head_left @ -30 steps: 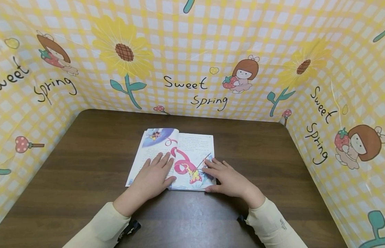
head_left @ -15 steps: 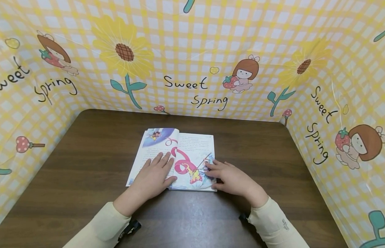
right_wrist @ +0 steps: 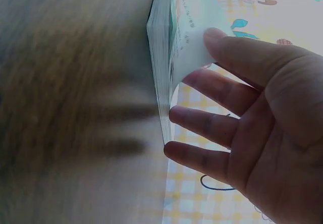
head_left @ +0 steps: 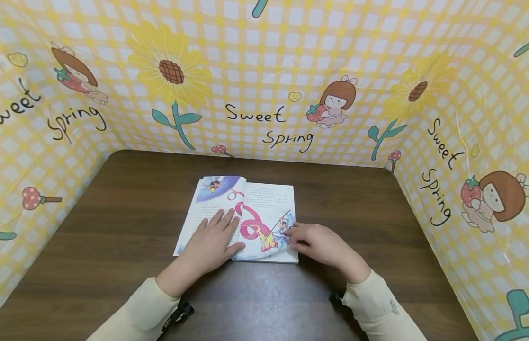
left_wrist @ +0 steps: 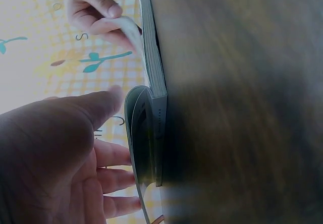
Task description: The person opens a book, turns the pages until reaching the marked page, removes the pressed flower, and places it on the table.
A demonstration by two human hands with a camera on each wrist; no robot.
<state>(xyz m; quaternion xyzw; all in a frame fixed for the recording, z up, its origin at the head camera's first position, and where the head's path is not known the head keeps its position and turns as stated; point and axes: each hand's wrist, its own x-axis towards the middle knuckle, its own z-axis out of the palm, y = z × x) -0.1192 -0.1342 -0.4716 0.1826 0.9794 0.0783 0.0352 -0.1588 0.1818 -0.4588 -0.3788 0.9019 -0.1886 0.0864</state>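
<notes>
An illustrated book [head_left: 267,195] lies open on the table, with text, a pink ribbon and a winged figure printed across its pages. My left hand [head_left: 210,239] rests on the left page, fingers spread and straight. At the lower right edge, my right hand [head_left: 321,244] pinches a page [right_wrist: 194,47] between thumb and index finger. That page's corner curls up off the thick stack of pages [right_wrist: 160,57] below, while the other right fingers stretch out along the book's edge. In the left wrist view, the left-side pages [left_wrist: 132,133] bow up slightly beside the left fingers.
Dark brown wooden table [head_left: 102,227] surrounds the book. Yellow checked cloth [head_left: 255,61] with flowers and cartoon figures encloses the back and both sides. A black strap [head_left: 179,316] shows at the left cuff.
My right hand has slid from lying over the right page to its outer edge, and the page's lower corner has lifted into its pinch. The left hand has stayed nearly still.
</notes>
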